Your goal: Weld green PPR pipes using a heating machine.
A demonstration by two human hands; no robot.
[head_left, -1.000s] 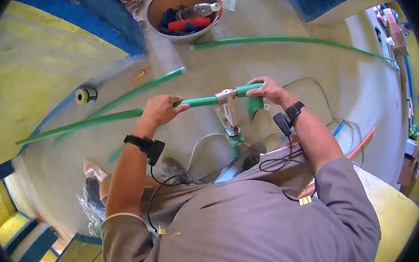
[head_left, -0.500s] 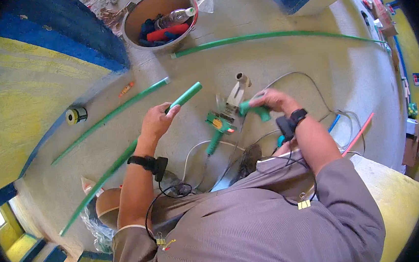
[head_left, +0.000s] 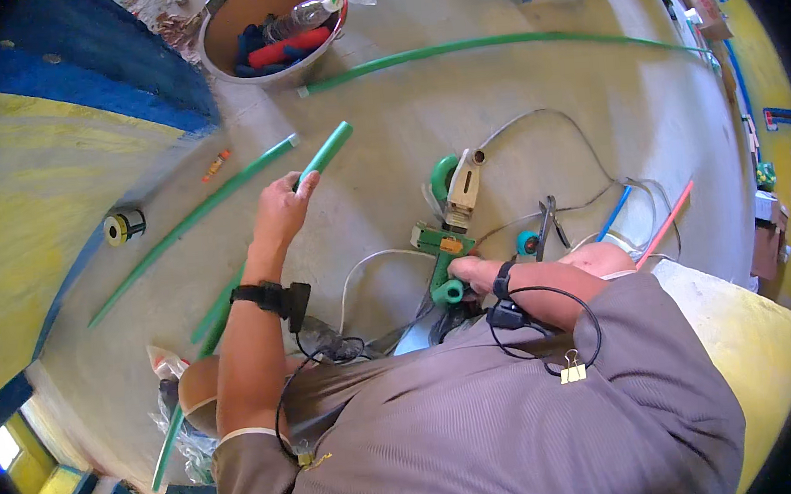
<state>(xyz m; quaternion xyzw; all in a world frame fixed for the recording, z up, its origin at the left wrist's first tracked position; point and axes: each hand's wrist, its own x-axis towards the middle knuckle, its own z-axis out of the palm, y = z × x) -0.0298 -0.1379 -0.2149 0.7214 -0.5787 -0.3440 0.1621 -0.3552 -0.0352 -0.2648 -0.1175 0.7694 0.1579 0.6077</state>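
Note:
My left hand point(head_left: 283, 205) is closed around a long green plastic pipe point(head_left: 330, 147). Its upper end sticks out past my thumb; the rest runs behind my forearm toward the lower left. Before me on the floor stands a green pipe-welding iron point(head_left: 441, 240) with a pale heating plate. My right hand point(head_left: 477, 273) closes on its green handle. Just below my fingers shows a round green end with a hole; I cannot tell whether it belongs to the handle or is a separate fitting. A curved green fitting point(head_left: 443, 174) sits against the left side of the heating plate.
Two more green pipes, one at left point(head_left: 198, 221) and one across the back point(head_left: 491, 43), lie on the floor. A bucket point(head_left: 213, 52) holds a bottle and red and blue items. Pliers point(head_left: 550, 221), a tape roll point(head_left: 527, 242), a spool point(head_left: 125, 227) and loose cables lie around.
My right hand has moved down from beside the heating plate to the iron's handle. The iron has turned slightly, and the curved green fitting now shows at its plate. My left hand keeps the pipe.

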